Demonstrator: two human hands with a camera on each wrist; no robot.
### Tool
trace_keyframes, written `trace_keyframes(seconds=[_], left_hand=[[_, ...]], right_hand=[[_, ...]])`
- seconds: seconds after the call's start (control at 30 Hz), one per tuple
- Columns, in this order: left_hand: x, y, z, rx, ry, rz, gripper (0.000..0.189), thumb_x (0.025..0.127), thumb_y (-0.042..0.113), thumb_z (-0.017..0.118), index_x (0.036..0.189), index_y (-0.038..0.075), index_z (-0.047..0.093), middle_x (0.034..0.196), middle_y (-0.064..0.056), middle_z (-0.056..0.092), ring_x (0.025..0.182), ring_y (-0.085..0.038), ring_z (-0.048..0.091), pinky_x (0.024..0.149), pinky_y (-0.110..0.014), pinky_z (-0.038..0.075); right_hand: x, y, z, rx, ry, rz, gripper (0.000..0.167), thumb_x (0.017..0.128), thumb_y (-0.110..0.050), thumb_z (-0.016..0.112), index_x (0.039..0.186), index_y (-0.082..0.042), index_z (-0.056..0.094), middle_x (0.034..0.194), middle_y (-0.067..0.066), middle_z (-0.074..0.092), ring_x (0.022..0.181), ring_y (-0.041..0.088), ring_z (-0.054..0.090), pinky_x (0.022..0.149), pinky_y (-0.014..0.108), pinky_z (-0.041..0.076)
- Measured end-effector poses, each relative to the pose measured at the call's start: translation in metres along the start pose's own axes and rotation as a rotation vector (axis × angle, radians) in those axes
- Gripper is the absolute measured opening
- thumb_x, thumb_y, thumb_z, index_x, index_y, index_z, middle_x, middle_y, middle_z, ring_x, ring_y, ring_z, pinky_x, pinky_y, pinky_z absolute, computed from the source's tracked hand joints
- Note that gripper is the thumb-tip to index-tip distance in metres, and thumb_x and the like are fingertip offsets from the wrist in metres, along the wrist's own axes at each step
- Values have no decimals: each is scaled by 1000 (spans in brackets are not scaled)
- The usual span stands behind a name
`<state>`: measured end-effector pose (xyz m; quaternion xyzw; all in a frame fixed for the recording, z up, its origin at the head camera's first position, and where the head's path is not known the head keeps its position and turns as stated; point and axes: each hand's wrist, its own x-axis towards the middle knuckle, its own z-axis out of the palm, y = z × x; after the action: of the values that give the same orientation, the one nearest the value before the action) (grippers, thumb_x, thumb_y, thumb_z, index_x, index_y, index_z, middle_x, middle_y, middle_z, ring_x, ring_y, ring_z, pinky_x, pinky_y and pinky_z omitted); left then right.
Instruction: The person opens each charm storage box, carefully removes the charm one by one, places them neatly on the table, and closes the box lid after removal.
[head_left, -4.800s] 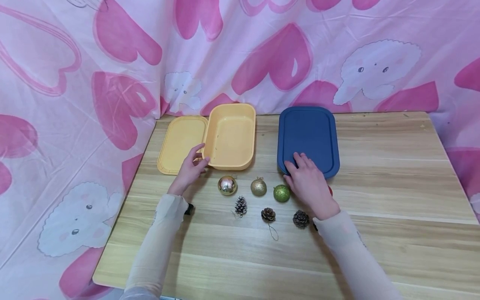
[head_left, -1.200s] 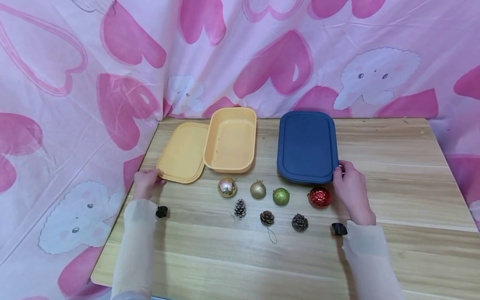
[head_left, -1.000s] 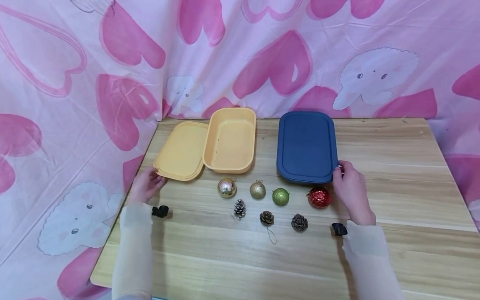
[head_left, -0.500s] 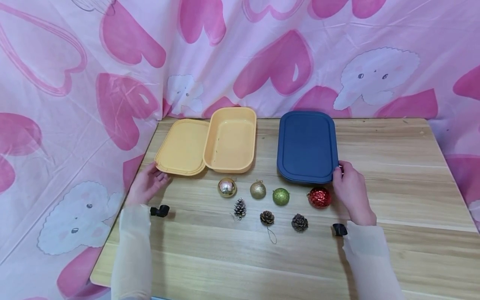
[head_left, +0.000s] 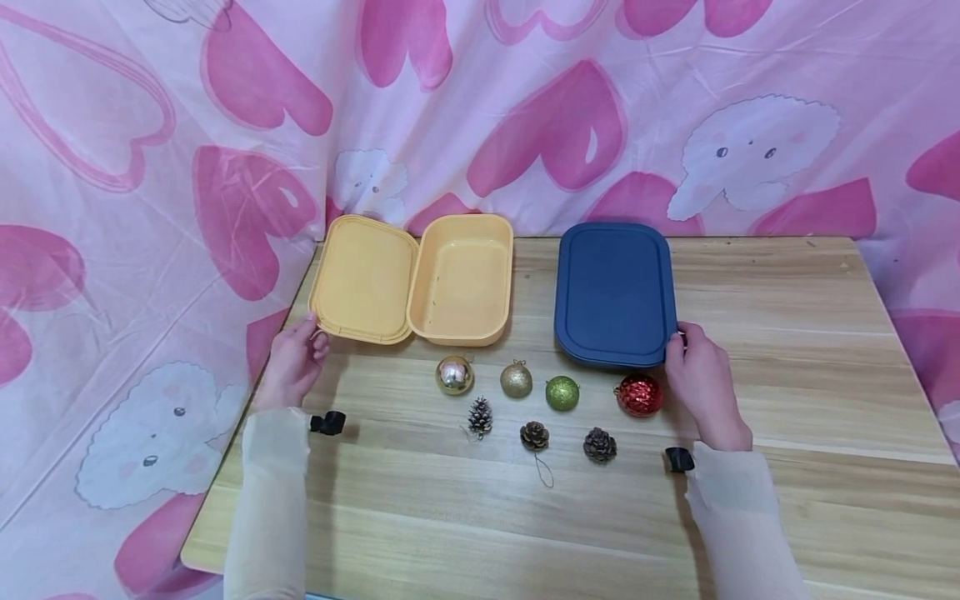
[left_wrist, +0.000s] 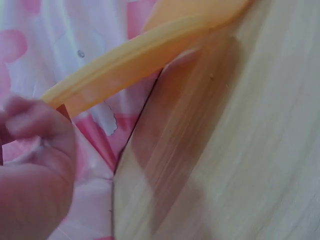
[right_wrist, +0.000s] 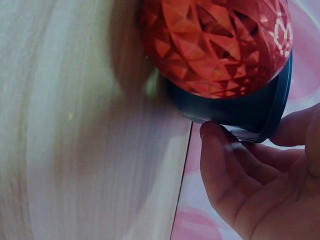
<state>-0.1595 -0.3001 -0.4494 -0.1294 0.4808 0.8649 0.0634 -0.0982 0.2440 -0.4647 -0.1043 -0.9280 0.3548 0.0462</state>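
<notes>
My left hand [head_left: 291,363] pinches the near left corner of a yellow lid [head_left: 366,279]. In the left wrist view the lid [left_wrist: 125,62] stands off the table, its shadow below. The lid's right edge meets an open yellow food container [head_left: 463,283]. My right hand [head_left: 702,379] grips the near right corner of a blue container with its blue lid on [head_left: 615,292]. In the right wrist view the fingers lie along the blue container's [right_wrist: 225,111] side, the thumb at its rim. A red faceted bauble [head_left: 639,395] lies beside this hand.
In front of the containers lie a shiny gold bauble [head_left: 454,375], a glittery gold bauble [head_left: 516,379] and a green bauble [head_left: 562,392]. Nearer are three pine cones [head_left: 480,417] in a row. A pink heart-patterned cloth [head_left: 547,125] hangs behind the wooden table [head_left: 450,533].
The left hand has moved from the yellow container to the lid and raised and tilted it away from the table. The right hand has moved from atop the blue lid to its right corner.
</notes>
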Motion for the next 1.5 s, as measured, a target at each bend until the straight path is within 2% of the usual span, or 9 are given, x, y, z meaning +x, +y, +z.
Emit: trace_keyframes(seconds=[0.1,0.3,0.4,0.6,0.73,1.0,1.2,1.33,1.5], left_hand=[[0,-1,9,122,115,81,18,100,14,49,87,4,54,69,0,52,52,-8,50,48,-17,40],[4,-5,24,437,419,203,14,96,15,57,83,8,58,69,1,51,43,-6,49,40,-16,41],[4,-6,29,518,487,229,6,91,14,65,88,11,60,72,2,53,47,-4,50,42,-16,43],[2,-7,36,570,439,228,17,84,5,70,95,13,59,87,2,56,53,-2,55,47,-16,46],[-1,-8,41,674,403,264,16,86,8,69,97,12,59,77,5,56,47,-3,51,42,-16,43],[-8,-14,56,990,389,565,22,86,11,69,99,-4,61,72,6,47,57,0,42,45,-11,33],[-22,-16,89,1041,337,830,13,82,-8,63,93,-15,59,76,-7,50,61,-2,41,53,-6,31],[-10,-24,83,1097,279,975,10,79,-8,65,89,-10,62,76,-15,53,64,-3,41,57,-7,32],[-8,-28,89,1142,176,1092,11,76,-7,67,87,-5,64,74,-15,54,62,-7,41,56,-7,31]], right_hand=[[0,1,0,-1,-3,-4,46,102,-20,31,129,13,48,114,36,60,97,46,59,83,59,47],[1,1,0,4,-6,-6,47,102,-20,31,129,14,48,114,36,59,96,46,58,82,59,47],[1,1,0,4,-14,-8,47,102,-21,31,129,14,47,115,37,58,96,46,58,82,59,47],[2,1,0,4,-19,-18,47,102,-20,30,129,15,47,113,37,59,94,45,58,81,59,48],[3,1,0,7,-20,-20,47,102,-20,30,129,15,47,113,37,59,94,45,58,81,59,48],[3,1,0,-3,-26,-20,48,103,-21,29,130,15,46,114,37,58,96,46,58,83,60,47],[3,2,0,-9,-37,-14,49,103,-22,28,131,15,45,115,37,58,97,47,57,85,61,47],[2,3,0,-5,-36,-20,49,103,-22,28,130,15,45,114,37,58,96,47,58,84,61,47],[2,3,0,-6,-39,-15,49,103,-22,28,130,14,45,116,37,58,98,48,57,86,62,46]])
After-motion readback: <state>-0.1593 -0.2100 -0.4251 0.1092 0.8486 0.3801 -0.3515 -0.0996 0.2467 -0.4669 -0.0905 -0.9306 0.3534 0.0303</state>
